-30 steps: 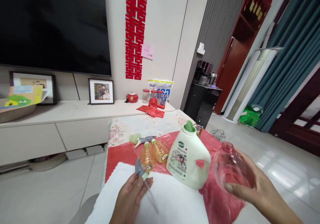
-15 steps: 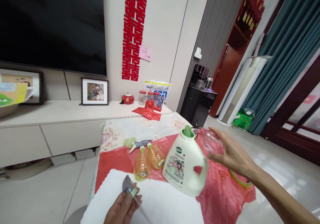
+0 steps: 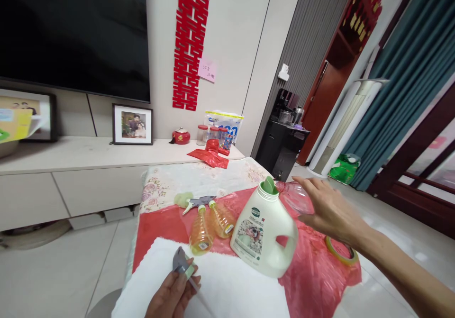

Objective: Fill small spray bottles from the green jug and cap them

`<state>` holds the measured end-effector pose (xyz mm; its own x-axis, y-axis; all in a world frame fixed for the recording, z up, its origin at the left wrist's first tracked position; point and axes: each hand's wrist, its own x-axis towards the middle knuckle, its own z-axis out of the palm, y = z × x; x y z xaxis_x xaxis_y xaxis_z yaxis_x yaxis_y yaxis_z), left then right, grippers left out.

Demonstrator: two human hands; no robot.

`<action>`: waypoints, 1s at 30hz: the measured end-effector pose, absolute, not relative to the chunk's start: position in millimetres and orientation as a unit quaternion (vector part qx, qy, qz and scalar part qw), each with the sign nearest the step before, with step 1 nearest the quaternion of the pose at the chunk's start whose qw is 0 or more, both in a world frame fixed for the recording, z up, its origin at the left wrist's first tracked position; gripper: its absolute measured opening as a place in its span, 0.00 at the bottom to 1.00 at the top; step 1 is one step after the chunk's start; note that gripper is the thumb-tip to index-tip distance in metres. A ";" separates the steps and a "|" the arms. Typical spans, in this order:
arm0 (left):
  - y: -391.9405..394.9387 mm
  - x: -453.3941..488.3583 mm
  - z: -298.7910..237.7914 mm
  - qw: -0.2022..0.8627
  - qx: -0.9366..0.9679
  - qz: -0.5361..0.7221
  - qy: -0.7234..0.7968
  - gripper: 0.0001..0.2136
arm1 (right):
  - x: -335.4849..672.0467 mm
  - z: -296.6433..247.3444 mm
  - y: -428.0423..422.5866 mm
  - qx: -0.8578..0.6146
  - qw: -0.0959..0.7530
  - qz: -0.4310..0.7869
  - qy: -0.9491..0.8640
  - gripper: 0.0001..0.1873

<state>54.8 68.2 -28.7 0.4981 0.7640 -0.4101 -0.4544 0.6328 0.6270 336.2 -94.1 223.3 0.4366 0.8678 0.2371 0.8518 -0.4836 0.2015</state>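
Pink empty bottle (image 3: 295,197) held by right hand (image 3: 330,210).

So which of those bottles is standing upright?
The big white jug with the green cap: the two small orange bottles lie flat beside it, and the clear bottle is held tilted in the right hand.

A living room in a home is shown: a large black flat television (image 3: 71,29) is mounted above a long, low white cabinet (image 3: 71,153), at whose back edge a black-framed family photograph (image 3: 132,124) is stood. A red paper double-happiness cutting (image 3: 188,43) is hung on the pale wall. Teal fabric curtains (image 3: 408,71) and a tall white standing air conditioner (image 3: 350,119) are seen at the right.
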 end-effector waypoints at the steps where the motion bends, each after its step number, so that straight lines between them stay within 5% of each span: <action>1: 68.1 55.2 -29.3 0.837 0.227 0.363 0.340 0.25 | 336.0 224.3 -93.5 0.846 0.034 0.159 0.508 0.38; 30: 65.1 57.4 -24.0 0.827 0.224 0.373 0.357 0.26 | 322.9 251.4 -78.6 0.814 0.172 0.218 0.510 0.38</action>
<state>57.4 65.1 -24.0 0.4671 0.7759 -0.4239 -0.4560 0.6222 0.6363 322.9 -78.6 251.4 0.3857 0.9049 0.1800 0.7550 -0.4217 0.5022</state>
